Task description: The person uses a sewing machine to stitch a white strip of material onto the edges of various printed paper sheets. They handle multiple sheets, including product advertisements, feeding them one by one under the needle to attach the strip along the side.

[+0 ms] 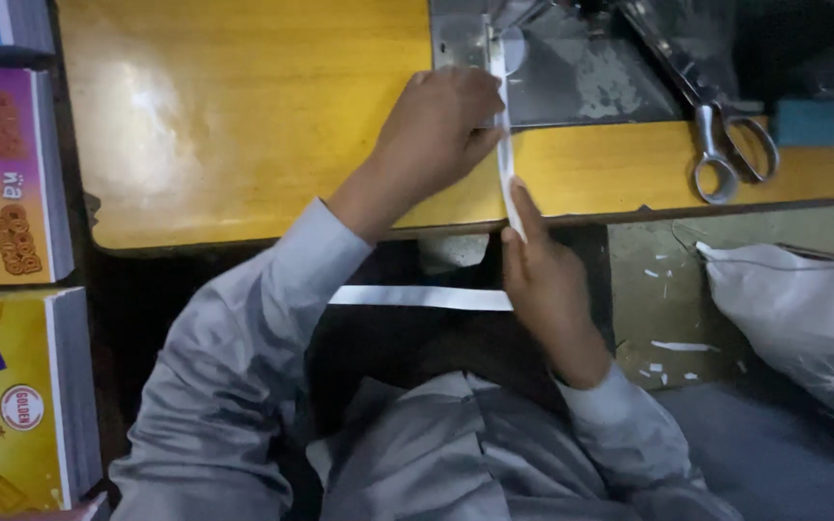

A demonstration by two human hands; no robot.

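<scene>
Yellow wooden table (pixel 243 125), both hands (pixel 441 130) (pixel 544 280) pinching white strip (pixel 506 145), scissors (pixel 726 145) near

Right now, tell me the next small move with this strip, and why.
Probably ease the white strip forward along the metal plate. The left hand presses it flat at the plate's edge, the right hand holds its near end taut past the table edge, and it already lies straight between them.
</scene>
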